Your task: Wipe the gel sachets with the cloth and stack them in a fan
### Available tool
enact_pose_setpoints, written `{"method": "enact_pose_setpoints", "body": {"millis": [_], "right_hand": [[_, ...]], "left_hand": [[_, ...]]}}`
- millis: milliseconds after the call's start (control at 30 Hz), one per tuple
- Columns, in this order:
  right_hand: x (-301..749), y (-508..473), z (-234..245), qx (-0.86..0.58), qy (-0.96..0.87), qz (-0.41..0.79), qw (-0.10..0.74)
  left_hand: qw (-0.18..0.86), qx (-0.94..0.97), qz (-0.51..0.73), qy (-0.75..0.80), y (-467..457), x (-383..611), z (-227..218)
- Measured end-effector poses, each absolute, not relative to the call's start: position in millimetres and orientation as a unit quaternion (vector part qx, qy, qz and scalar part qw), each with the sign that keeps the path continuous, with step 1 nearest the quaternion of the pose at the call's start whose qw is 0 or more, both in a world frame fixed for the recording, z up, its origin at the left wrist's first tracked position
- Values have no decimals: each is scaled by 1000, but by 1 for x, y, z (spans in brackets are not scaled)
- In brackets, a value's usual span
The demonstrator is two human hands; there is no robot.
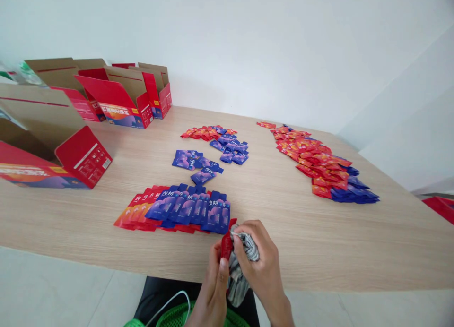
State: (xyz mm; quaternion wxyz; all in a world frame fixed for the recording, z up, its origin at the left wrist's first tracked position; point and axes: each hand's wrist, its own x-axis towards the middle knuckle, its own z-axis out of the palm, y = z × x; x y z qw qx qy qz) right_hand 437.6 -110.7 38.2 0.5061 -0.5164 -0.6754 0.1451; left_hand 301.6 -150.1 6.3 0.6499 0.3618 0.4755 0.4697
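Note:
At the table's near edge my left hand (213, 284) pinches a small red sachet (226, 245) upright. My right hand (260, 263) presses a crumpled grey striped cloth (244, 251) against that sachet. Just beyond the hands lies a fanned row of blue sachets on red ones (177, 209). A few loose blue sachets (196, 162) lie further out, and a mixed red and blue cluster (222, 140) sits behind them.
A long heap of red and blue sachets (322, 164) runs along the right of the wooden table (319, 237). Open red cardboard boxes stand at the near left (53, 157) and back left (120, 98). A white wall is behind.

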Motion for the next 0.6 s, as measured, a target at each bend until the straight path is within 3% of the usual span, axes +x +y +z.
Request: {"method": "enact_pose_setpoints", "body": {"millis": [233,433,600], "right_hand": [[412,-135,29,-435,-739,278,432],[420,-110,39,-498,-681,179,506],[423,-105,43,-507,-679,175,501]], "left_hand": [[645,313,484,501,-125,278,-20],[653,296,469,515,-146,283,-47],[633,324,476,517,-152,285,-55]]}}
